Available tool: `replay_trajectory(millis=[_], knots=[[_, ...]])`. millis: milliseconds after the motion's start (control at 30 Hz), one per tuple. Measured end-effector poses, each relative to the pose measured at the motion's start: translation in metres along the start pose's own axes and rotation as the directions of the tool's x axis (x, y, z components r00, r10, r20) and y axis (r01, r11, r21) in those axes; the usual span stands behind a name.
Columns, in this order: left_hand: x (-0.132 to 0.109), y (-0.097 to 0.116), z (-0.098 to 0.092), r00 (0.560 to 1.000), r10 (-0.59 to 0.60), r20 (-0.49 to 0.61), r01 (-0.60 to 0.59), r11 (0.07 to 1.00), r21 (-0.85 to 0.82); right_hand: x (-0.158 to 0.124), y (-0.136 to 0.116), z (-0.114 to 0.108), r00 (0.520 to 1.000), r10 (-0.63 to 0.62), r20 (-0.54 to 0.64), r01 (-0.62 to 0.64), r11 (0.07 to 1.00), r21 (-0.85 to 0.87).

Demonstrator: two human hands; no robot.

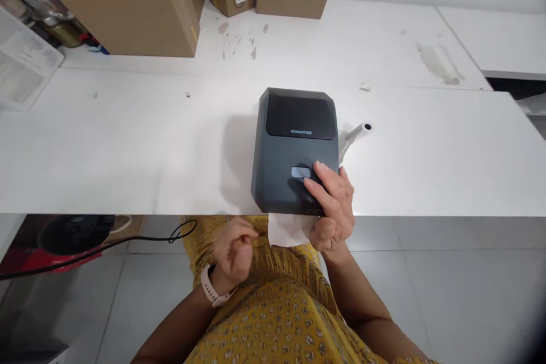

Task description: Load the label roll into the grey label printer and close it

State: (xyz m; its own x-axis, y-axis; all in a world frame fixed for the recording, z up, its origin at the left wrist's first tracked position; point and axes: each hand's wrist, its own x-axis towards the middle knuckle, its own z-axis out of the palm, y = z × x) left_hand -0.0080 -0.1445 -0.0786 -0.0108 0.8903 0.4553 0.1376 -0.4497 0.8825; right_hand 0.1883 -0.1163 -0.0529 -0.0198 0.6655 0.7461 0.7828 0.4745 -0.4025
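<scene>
A dark grey label printer stands at the front edge of the white table, with a light oval button on its top. White paper hangs from its near side, over the table edge. My right hand rests on the printer's near right corner, two fingertips beside the button and the other fingers partly hidden. Left of the paper, my left hand hovers below the table edge, blurred, its fingers curled; whether anything is in them cannot be made out. A white roll lies right of the printer.
Cardboard boxes stand along the back left and back centre. A clear plastic container sits at the far left. A black cable hangs below the table edge at the left.
</scene>
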Motion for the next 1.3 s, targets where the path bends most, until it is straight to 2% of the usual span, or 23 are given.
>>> replay_trajectory(millis=[33, 67, 100, 133, 167, 200, 300, 400, 467, 533, 600, 667, 733, 833, 900, 967, 1067, 1133, 1200, 1300], knots=[[-0.002, 0.003, 0.000, 0.975, -0.132, 0.179, 0.137, 0.991, -0.015, 0.000, 0.000, 0.001, 1.000, 0.004, -0.013, -0.004, 1.000, 0.007], [-0.002, 0.007, 0.002, 0.903, -0.263, 0.341, 0.288, 0.957, -0.023, 0.000, 0.000, 0.002, 1.000, 0.012, -0.022, -0.012, 1.000, 0.009], [0.001, 0.011, 0.006, 0.812, -0.367, 0.454, 0.427, 0.903, -0.034, 0.000, -0.001, 0.003, 0.999, 0.019, -0.026, -0.019, 1.000, 0.005], [0.006, 0.014, 0.010, 0.729, -0.441, 0.523, 0.542, 0.839, -0.048, 0.000, -0.001, 0.003, 1.000, 0.021, -0.023, -0.021, 1.000, -0.003], [0.011, 0.017, 0.015, 0.672, -0.489, 0.556, 0.623, 0.779, -0.068, 0.000, -0.001, 0.003, 1.000, 0.021, -0.019, -0.021, 1.000, -0.006], [0.016, 0.019, 0.020, 0.640, -0.525, 0.560, 0.677, 0.731, -0.089, 0.001, 0.000, 0.002, 1.000, 0.018, -0.016, -0.018, 1.000, -0.001], [0.024, 0.024, 0.028, 0.616, -0.571, 0.543, 0.749, 0.638, -0.179, 0.002, 0.000, 0.001, 1.000, -0.005, -0.012, 0.005, 0.998, 0.057], [0.021, 0.025, 0.028, 0.568, -0.558, 0.604, 0.800, 0.545, -0.250, 0.002, 0.001, 0.000, 1.000, -0.004, -0.011, 0.005, 0.997, 0.081], [0.019, 0.023, 0.026, 0.551, -0.561, 0.619, 0.817, 0.515, -0.260, 0.002, 0.000, 0.000, 1.000, 0.011, -0.009, -0.010, 0.998, 0.063], [0.018, 0.022, 0.024, 0.546, -0.567, 0.617, 0.816, 0.527, -0.237, 0.003, -0.002, 0.000, 1.000, 0.021, -0.005, -0.021, 0.999, 0.044], [0.020, 0.021, 0.023, 0.554, -0.555, 0.621, 0.790, 0.584, -0.184, 0.008, -0.005, -0.004, 0.999, 0.033, 0.019, -0.033, 0.999, 0.026], [0.022, 0.021, 0.019, 0.590, -0.524, 0.615, 0.721, 0.685, -0.108, 0.015, -0.008, -0.009, 0.997, 0.050, 0.061, -0.050, 0.999, -0.006], [0.022, 0.020, 0.014, 0.677, -0.480, 0.558, 0.610, 0.790, -0.060, 0.023, -0.011, -0.015, 0.993, 0.061, 0.103, -0.057, 0.997, -0.049], [0.019, 0.016, 0.003, 0.829, -0.401, 0.390, 0.460, 0.886, -0.066, 0.031, -0.014, -0.020, 0.987, 0.059, 0.148, -0.046, 0.995, -0.090], [0.018, 0.013, -0.004, 0.897, -0.359, 0.259, 0.391, 0.917, -0.084, 0.034, -0.013, -0.020, 0.982, 0.059, 0.179, -0.041, 0.994, -0.103], [0.021, 0.009, -0.009, 0.940, -0.314, 0.133, 0.327, 0.941, -0.091, 0.037, -0.011, -0.019, 0.977, 0.044, 0.207, -0.019, 0.993, -0.119], [0.031, 0.006, -0.007, 0.970, -0.234, -0.060, 0.231, 0.971, -0.059, 0.043, -0.006, -0.018, 0.965, 0.006, 0.263, 0.031, 0.990, -0.135], [0.038, 0.004, -0.001, 0.976, -0.172, -0.135, 0.172, 0.985, -0.008, 0.046, -0.004, -0.019, 0.953, -0.009, 0.302, 0.048, 0.992, -0.120], [0.042, 0.002, 0.007, 0.985, -0.140, -0.100, 0.142, 0.990, 0.013, 0.045, -0.001, -0.020, 0.949, -0.006, 0.315, 0.036, 0.995, -0.088], [0.041, 0.000, 0.015, 0.984, -0.164, 0.070, 0.167, 0.985, -0.039, 0.032, 0.004, -0.020, 0.965, 0.045, 0.257, -0.048, 0.999, 0.004]])
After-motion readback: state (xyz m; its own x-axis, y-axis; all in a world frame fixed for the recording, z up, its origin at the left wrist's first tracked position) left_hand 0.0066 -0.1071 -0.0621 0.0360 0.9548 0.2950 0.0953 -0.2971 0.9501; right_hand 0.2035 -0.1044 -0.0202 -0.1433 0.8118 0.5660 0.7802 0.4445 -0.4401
